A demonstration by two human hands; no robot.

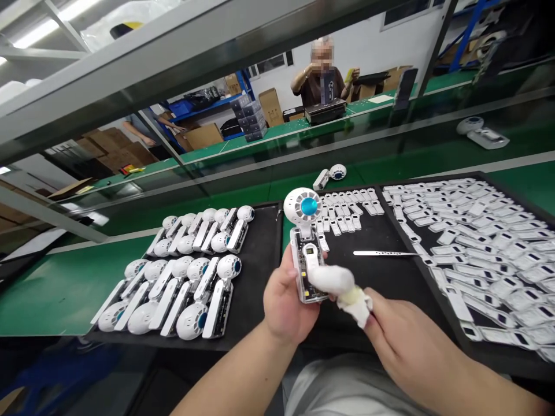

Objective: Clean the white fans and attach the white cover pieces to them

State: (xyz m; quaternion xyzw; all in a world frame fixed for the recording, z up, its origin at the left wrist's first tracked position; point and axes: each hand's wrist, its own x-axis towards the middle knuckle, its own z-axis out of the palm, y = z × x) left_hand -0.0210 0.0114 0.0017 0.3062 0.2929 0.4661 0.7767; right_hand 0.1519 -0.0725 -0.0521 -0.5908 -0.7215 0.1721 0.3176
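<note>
My left hand (284,300) is closed round the clear handle of a small white hand-held fan (304,242) with a blue hub, held upright above a black mat (381,271). My right hand (407,346) has a finger wrapped in white cloth (338,284) that presses on the fan's handle. The other fingers of that hand are curled. Metal tweezers (381,253) lie on the mat just right of the fan.
Several finished fans (186,277) lie in rows on a black mat at left. Small white cover pieces (481,242) fill the mats at right and behind. A green conveyor belt (303,173) runs behind; a person stands at a far bench (323,75).
</note>
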